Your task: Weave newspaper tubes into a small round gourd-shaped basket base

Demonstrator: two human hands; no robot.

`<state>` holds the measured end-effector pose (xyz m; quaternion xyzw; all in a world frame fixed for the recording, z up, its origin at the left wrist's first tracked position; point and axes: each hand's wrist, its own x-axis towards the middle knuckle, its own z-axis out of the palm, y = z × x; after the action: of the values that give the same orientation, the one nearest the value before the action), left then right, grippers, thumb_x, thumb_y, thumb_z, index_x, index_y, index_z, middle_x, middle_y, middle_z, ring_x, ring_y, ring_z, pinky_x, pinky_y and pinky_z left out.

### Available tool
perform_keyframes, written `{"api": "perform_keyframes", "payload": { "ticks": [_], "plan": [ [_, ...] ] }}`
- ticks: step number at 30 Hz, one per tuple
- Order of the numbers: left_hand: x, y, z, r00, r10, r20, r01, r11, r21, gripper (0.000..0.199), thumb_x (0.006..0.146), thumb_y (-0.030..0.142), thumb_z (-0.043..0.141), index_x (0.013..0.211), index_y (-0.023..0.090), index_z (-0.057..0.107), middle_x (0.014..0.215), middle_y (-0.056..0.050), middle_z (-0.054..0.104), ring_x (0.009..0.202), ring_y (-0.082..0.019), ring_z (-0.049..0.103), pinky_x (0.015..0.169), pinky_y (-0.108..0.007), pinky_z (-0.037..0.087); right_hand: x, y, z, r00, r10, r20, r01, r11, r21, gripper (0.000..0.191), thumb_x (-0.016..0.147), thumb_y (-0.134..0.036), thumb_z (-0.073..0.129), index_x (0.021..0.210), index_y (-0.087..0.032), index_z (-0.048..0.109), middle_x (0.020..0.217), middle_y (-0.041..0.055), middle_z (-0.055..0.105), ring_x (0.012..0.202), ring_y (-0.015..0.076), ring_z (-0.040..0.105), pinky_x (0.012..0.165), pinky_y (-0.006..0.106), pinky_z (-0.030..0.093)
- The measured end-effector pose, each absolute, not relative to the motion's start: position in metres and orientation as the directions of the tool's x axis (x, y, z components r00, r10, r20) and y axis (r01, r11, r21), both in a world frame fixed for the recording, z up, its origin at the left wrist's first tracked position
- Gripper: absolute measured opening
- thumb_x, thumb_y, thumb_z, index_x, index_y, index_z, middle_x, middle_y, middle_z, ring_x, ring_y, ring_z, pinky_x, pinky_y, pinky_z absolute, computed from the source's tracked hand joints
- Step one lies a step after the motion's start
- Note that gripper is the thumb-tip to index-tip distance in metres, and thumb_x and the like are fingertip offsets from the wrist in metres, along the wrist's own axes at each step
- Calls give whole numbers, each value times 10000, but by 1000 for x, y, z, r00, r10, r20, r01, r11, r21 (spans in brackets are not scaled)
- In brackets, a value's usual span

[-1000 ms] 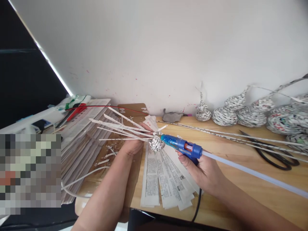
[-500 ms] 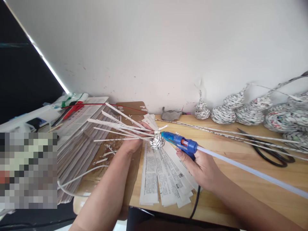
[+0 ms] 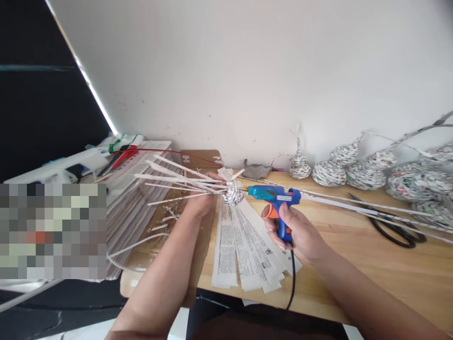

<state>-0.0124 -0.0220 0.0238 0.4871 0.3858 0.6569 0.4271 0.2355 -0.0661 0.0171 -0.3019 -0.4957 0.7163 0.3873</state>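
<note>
In my right hand (image 3: 295, 231) is a blue hot glue gun (image 3: 271, 194), its orange trigger under my fingers and a long pale glue stick (image 3: 325, 202) coming out of the back. Its nozzle points left at a small woven newspaper piece (image 3: 233, 192), close to or touching its side. My left hand (image 3: 208, 193) is closed around that piece from behind and the left; most of the fingers are hidden. Several thin rolled-paper strips (image 3: 170, 178) fan out leftward from the weave. Cut newspaper strips (image 3: 226, 259) lie on the table below.
Woven newspaper gourd shapes (image 3: 329, 172) line the wall at the right. Black scissors (image 3: 392, 226) and long paper rods (image 3: 385, 208) lie on the wooden table (image 3: 354, 259). A newspaper stack (image 3: 134, 208) stands left, beside cardboard with paper scraps (image 3: 168, 219). A grey cloth (image 3: 256, 171) sits behind.
The glue gun has turned more upright, showing its side and trigger, and its tip has shifted a little right. The woven piece appears slightly higher in view.
</note>
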Motion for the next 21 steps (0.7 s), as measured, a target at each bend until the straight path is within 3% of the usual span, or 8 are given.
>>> {"api": "perform_keyframes", "payload": {
  "ticks": [3,6,10,13,18,21],
  "plan": [
    [-22,-43,38,-344,853,394,-203,-477,855,200,670,287,843,748,234,666,687,76,676,625,-84,628,603,-190,495,229,-66,14,-452,888,-82,-281,-228,-932,521,864,-697,522,945,-189,604,691,-23,525,446,78,478,363,185,253],
    [-37,-76,54,-443,769,461,-134,-566,814,161,697,247,834,766,229,689,741,42,703,651,-108,648,617,-217,524,217,-69,13,-438,883,-171,-149,-259,-954,602,848,-752,486,904,-169,628,680,4,574,527,99,538,410,183,347],
    [-59,-118,66,-433,750,499,-72,-581,811,117,725,223,808,801,229,718,775,33,718,650,-116,659,595,-217,521,183,-76,24,-498,828,-259,117,-232,-966,650,852,-774,442,856,-162,661,644,3,588,438,67,485,342,163,259],
    [-70,-143,67,-447,740,502,-60,-585,809,123,709,217,815,783,232,718,817,30,729,670,-119,661,608,-219,530,144,-78,30,-547,734,-401,150,-386,-910,674,869,-783,383,840,-162,643,630,-3,574,385,76,516,290,170,169],
    [-77,-181,59,-367,814,451,-62,-505,861,164,664,271,849,742,249,707,795,9,702,722,-163,652,670,-278,553,82,-61,16,-611,603,-513,108,-578,-809,573,962,-659,358,829,-152,588,574,-20,557,370,100,562,272,175,273],
    [-76,-198,51,-315,862,398,-69,-439,896,161,672,279,843,727,245,695,763,-8,684,775,-188,646,692,-299,542,60,-46,6,-608,619,-498,101,-562,-821,526,1015,-576,285,825,-163,550,517,-21,546,354,114,556,277,179,316]
  ]
}}
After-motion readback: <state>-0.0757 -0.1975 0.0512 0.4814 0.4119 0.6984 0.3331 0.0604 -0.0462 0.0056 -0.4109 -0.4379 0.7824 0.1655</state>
